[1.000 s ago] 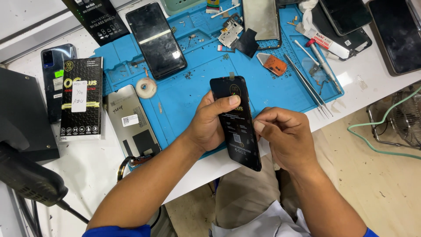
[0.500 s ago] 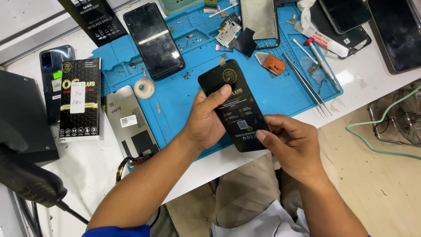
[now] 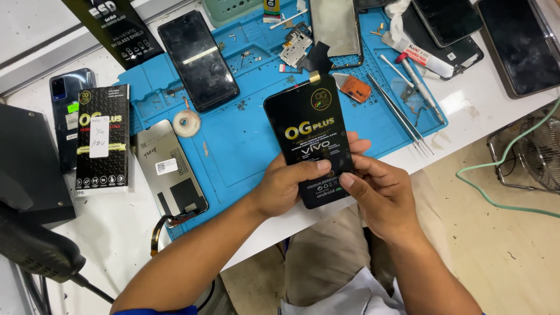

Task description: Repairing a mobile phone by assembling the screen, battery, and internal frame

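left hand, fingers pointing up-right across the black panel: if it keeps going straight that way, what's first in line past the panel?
Likely the orange pry pick on the blue mat, just past the top right corner of the black phone panel that the left hand grips. Depth is unclear: the hand is above the mat and might pass over it.

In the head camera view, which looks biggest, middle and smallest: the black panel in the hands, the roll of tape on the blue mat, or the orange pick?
1. Black panel, though it is held nearer the camera, which enlarges it.
2. Orange pick.
3. Roll of tape, close in size to the pick, so that order is unsure.
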